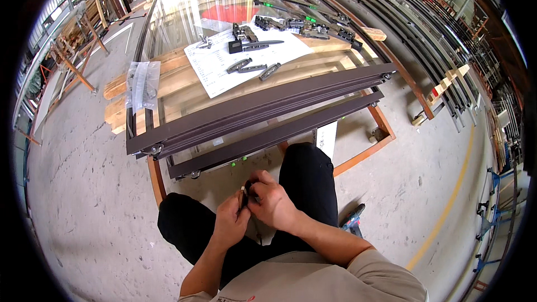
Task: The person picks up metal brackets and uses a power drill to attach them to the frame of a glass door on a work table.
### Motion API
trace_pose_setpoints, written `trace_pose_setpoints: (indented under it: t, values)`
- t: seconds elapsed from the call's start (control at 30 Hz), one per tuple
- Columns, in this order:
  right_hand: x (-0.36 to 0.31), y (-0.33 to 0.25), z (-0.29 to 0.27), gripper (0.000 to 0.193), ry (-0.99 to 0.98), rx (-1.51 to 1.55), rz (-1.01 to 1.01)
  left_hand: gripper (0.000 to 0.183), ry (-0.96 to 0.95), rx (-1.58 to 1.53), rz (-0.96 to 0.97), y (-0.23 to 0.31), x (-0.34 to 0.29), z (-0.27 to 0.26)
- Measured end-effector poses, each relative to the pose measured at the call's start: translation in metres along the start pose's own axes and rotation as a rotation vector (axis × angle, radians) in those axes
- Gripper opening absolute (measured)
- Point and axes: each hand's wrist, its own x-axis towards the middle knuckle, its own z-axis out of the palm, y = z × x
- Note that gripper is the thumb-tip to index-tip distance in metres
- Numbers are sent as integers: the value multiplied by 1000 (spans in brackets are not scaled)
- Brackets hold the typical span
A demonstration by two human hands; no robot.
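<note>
Above my lap, my left hand and my right hand meet with their fingers closed round a small dark piece. It has a pale edge; my fingers cover most of it, so its exact kind does not show. Just ahead of my knees lie dark brown metal frame profiles of a glazed panel. On the panel's glass rests a printed paper sheet. Several oval black fittings and a black mechanism lie on the sheet, with a clear plastic bag to their left.
Long black hardware strips with green clips lie on the panel's far right. Wooden slats and a brown metal stand support it. A power drill is on the floor by my right side. Long dark profiles are stacked at right.
</note>
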Motion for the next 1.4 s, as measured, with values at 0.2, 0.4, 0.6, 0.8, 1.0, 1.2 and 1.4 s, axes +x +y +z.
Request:
trace_pose_setpoints:
  t: [0.2, 0.4, 0.6, 0.8, 1.0, 1.2, 1.4]
  values:
    - [-7, 2, 3, 12, 70, 54, 51, 22, -128, 7, -12, -14, -7, 3]
    - [-9, 1, 5, 13, 33, 132, 169, 16, 6, -83, -153, -29, -13, 4]
    - [-11, -1, 7, 16, -22, 228, 227, 15, -16, -202, -177, -32, -15, 3]
    - [-4, 5, 12, 14, -185, 195, 181, 13, -51, -301, -162, -30, -21, -9]
    - [3, 9, 18, 14, -276, -22, -7, 15, -3, -290, -115, -37, -22, -4]
    - [1, 9, 28, 17, -260, -186, -46, 17, 22, -268, -55, -51, -24, 5]
    - [-7, 13, 34, 20, -61, -125, -50, 39, -116, -553, -399, -52, -19, -10]
